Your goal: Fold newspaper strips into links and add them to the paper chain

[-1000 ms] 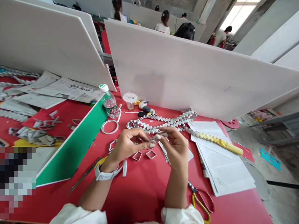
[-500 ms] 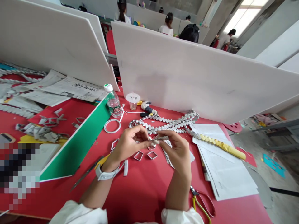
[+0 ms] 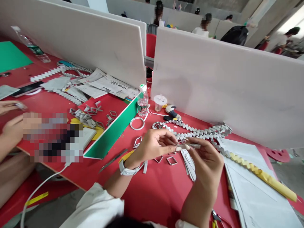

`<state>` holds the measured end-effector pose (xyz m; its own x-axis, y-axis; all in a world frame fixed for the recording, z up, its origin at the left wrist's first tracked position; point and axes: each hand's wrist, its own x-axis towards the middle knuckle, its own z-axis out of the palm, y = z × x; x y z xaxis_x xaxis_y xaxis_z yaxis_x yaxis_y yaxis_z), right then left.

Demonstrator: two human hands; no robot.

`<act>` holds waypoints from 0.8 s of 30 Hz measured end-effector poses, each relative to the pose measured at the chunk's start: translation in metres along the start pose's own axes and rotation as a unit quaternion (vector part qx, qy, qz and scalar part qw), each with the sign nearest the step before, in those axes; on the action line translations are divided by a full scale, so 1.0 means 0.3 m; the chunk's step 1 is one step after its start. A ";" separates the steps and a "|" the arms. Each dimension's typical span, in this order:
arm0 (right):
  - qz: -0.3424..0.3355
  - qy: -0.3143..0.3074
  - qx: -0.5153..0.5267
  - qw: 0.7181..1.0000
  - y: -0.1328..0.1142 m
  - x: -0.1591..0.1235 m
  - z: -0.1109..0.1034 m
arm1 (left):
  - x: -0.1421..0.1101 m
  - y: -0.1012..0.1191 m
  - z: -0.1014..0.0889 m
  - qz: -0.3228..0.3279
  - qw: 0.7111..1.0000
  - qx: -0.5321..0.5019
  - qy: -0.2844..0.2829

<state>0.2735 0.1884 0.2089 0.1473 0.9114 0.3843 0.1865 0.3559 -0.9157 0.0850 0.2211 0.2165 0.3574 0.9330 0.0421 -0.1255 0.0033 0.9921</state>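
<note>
A narrow grey-white paper strip (image 3: 195, 146) is pinched between the fingertips of both hands above the red table. My left hand (image 3: 154, 146), with a white watch at the wrist, grips its left end between thumb and finger. My right hand (image 3: 206, 160) has thumb and index finger closed on its right part; the fingers hide some of the strip. Beneath them lie small diamond-shaped folded paper frames (image 3: 171, 161) and a fan of flat paper strips (image 3: 189, 164). Just beyond runs a zigzag chain of folded paper (image 3: 197, 132).
A green divider (image 3: 112, 134) stands left, beside a water bottle (image 3: 142, 106) and lidded cup (image 3: 159, 104). A white ring (image 3: 137, 123) and thin pointed tool (image 3: 113, 160) lie nearby. White sheets (image 3: 258, 190) and pliers (image 3: 215, 217) are right. Another person's hands (image 3: 13, 126) are far left.
The view has swung left, so the table appears farther right and the other person's hands have come into sight. Both my hands keep hold of the paper strip.
</note>
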 end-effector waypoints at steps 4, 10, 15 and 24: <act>0.004 0.006 -0.030 1.000 0.006 0.003 0.009 | 0.007 0.008 -0.004 0.005 1.000 0.006 0.007; -0.054 0.030 -0.116 0.991 0.019 0.006 0.045 | 0.010 0.004 -0.006 0.057 0.995 0.083 0.027; -0.110 0.051 -0.188 0.975 0.032 -0.004 0.078 | 0.005 -0.007 0.020 0.169 0.957 0.209 0.113; -0.134 0.051 -0.191 0.971 0.011 -0.028 0.120 | -0.035 -0.015 0.063 0.358 0.826 0.416 0.132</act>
<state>0.2380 0.1892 0.1985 0.1364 0.7646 0.6300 0.5760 0.4561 -0.6783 0.0994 0.2044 0.2138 0.2395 0.6357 0.7339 0.5009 -0.7284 0.4675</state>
